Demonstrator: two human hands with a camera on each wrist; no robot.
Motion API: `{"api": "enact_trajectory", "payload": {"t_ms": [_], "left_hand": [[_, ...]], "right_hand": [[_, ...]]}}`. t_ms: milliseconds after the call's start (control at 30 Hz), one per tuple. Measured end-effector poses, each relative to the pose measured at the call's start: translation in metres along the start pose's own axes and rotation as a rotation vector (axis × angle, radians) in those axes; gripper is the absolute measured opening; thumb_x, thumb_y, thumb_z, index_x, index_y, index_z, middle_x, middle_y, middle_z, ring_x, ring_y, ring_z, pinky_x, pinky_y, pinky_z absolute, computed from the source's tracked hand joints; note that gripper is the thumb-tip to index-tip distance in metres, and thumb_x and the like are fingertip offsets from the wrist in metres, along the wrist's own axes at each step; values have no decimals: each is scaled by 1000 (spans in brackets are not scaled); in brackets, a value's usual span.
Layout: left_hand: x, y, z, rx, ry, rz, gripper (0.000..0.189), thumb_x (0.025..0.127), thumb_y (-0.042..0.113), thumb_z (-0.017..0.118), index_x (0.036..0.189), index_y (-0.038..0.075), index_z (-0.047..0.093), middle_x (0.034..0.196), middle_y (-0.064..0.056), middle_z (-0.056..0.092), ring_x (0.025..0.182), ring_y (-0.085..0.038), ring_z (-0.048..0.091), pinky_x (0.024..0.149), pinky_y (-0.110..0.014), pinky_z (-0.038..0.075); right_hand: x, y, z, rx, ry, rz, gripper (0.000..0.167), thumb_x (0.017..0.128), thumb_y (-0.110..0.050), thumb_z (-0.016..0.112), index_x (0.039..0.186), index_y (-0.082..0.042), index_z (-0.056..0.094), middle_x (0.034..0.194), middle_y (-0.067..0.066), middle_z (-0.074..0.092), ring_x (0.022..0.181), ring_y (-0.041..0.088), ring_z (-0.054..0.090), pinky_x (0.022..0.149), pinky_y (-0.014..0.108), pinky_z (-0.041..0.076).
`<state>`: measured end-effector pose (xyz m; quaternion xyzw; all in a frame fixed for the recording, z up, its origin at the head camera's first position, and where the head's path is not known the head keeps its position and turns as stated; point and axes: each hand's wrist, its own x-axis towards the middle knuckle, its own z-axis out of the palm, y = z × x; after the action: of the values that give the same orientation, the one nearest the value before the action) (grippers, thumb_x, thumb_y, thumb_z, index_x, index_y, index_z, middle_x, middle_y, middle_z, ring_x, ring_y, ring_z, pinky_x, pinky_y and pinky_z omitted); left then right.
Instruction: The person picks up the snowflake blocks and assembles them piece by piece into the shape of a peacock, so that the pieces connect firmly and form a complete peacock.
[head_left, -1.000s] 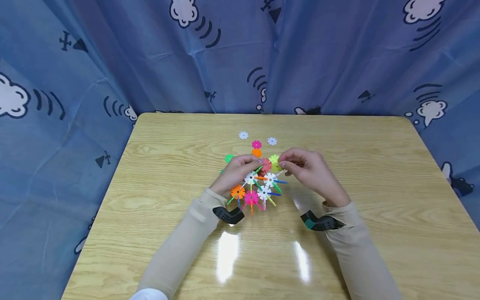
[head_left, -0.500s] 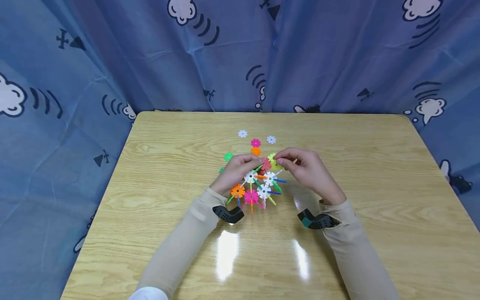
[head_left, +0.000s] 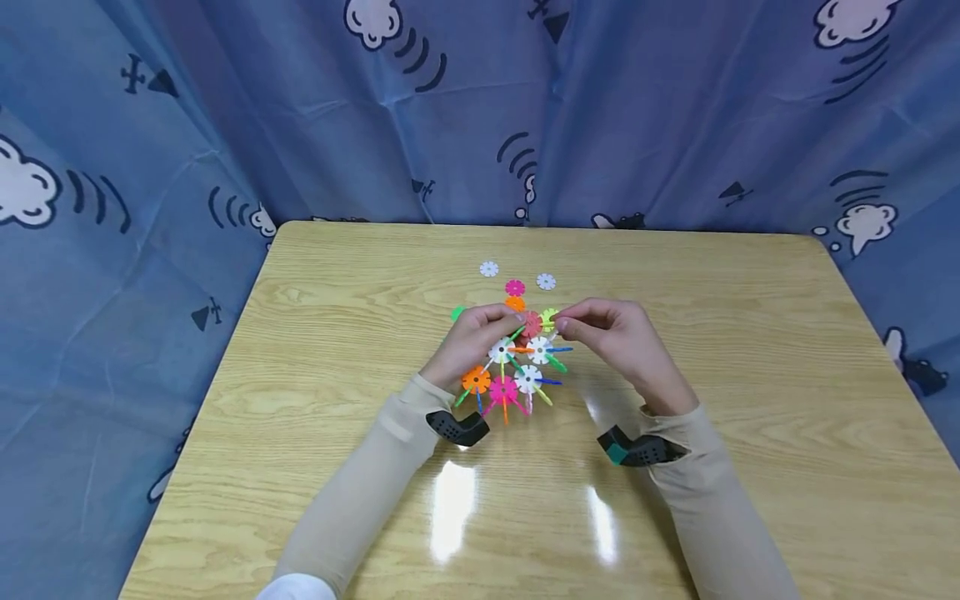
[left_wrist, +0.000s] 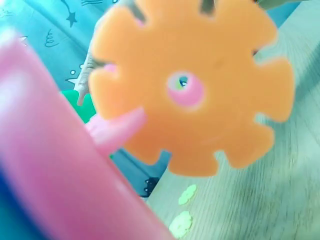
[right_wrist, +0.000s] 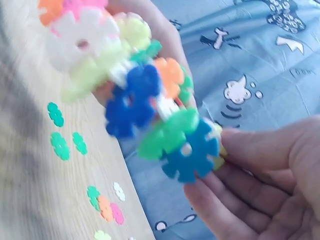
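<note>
A cluster of interlocking notched plastic discs, with a pink disc (head_left: 503, 390), an orange disc (head_left: 476, 381) and several white, green and blue ones, hangs beside my left hand (head_left: 471, 343), which holds it by its upper part. My right hand (head_left: 622, 346) pinches a yellow disc, seen edge-on, against a coral disc (head_left: 531, 324) of the cluster. In the right wrist view, thumb and fingers of the right hand (right_wrist: 270, 170) close on that yellow disc (right_wrist: 218, 145), partly behind a teal disc (right_wrist: 192, 155). An orange disc (left_wrist: 200, 55) fills much of the left wrist view, hiding the left fingers.
Loose discs lie on the wooden table (head_left: 337, 333) beyond the hands: two white discs (head_left: 546, 282), a pink disc (head_left: 515, 287), an orange disc (head_left: 515, 303) and a green disc (head_left: 457, 312). A patterned blue curtain (head_left: 465, 125) stands behind the table edge.
The yellow disc in my right fingers has turned from nearly face-on to edge-on and met the coral disc. The right hand shifted slightly left; the left hand has barely moved.
</note>
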<state>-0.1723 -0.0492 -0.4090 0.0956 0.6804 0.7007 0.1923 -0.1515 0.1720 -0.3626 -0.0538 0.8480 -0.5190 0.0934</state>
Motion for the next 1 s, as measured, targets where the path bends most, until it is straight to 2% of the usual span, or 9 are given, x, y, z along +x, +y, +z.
{"api": "enact_trajectory", "payload": {"t_ms": [100,233,367,533,633,800,1000], "left_hand": [[0,1,-1,0,13,6,23,102,25,59,98,6,71,93,4,66,90,-14,57,87,-29,48],[-1,2,-2,-13,23,26,22,102,22,59,99,4,70,95,0,66,90,-15,59,89,-29,49],[-3,3,-1,-23,16,44,21,102,24,60,97,6,71,93,3,66,91,-15,58,90,-30,49],[-3,3,-1,-27,10,34,21,102,24,61,97,7,71,92,5,66,91,-15,57,88,-29,48],[-2,2,-2,-11,21,40,21,103,24,60,99,6,71,92,4,64,87,-14,55,82,-27,47],[-1,4,-4,19,41,84,23,103,23,60,100,3,70,87,3,61,68,-15,43,64,-25,37],[0,2,-1,58,14,66,25,103,24,60,104,1,71,78,5,57,53,-13,32,54,-23,31]], "right_hand": [[-1,-2,6,-38,56,-27,24,99,-24,68,110,-3,74,110,13,74,93,10,71,85,21,56],[1,-2,11,-74,83,-73,20,100,-21,66,108,-5,74,109,14,75,91,13,69,80,21,56],[3,0,7,-62,7,-38,28,102,-28,63,116,-4,69,115,14,71,96,19,68,83,27,58],[4,1,0,34,-97,54,39,102,-36,61,123,-3,64,120,17,68,108,26,69,96,34,57],[5,2,0,100,-108,93,41,101,-37,63,124,-3,64,119,11,68,112,29,67,104,41,52],[7,2,6,195,-88,140,40,98,-35,67,121,-3,64,111,-2,70,112,25,62,112,49,41],[8,2,12,204,-85,96,27,99,-25,67,110,-1,65,99,-6,72,103,22,67,108,48,47]]}}
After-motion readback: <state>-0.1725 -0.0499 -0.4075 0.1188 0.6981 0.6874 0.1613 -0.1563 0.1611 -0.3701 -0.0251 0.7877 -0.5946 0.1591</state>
